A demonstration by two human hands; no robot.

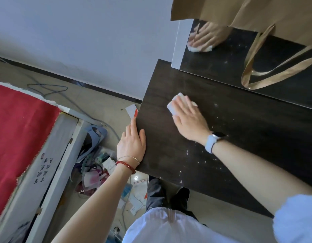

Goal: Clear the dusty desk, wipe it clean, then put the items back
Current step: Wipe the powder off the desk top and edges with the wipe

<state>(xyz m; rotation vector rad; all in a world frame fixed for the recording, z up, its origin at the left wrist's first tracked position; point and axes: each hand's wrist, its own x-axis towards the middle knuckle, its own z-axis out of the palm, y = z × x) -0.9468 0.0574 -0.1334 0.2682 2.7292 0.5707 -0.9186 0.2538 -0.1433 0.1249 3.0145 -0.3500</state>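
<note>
The dark wood desk (248, 137) fills the right half of the view and bears no items. My right hand (188, 118) lies flat on the desktop, pressing a folded white wipe (174, 102) that shows under the fingertips. My left hand (132, 142) rests against the desk's left edge, fingers together, holding nothing. Tiny bright specks glint on the desktop near my right wrist.
A mirror (239, 55) stands at the back of the desk and reflects the wiping hand. A brown paper bag (256, 13) with handles hangs over it. Papers and clutter (99, 169) lie on the floor at left, beside a bed with a red cover (20, 123).
</note>
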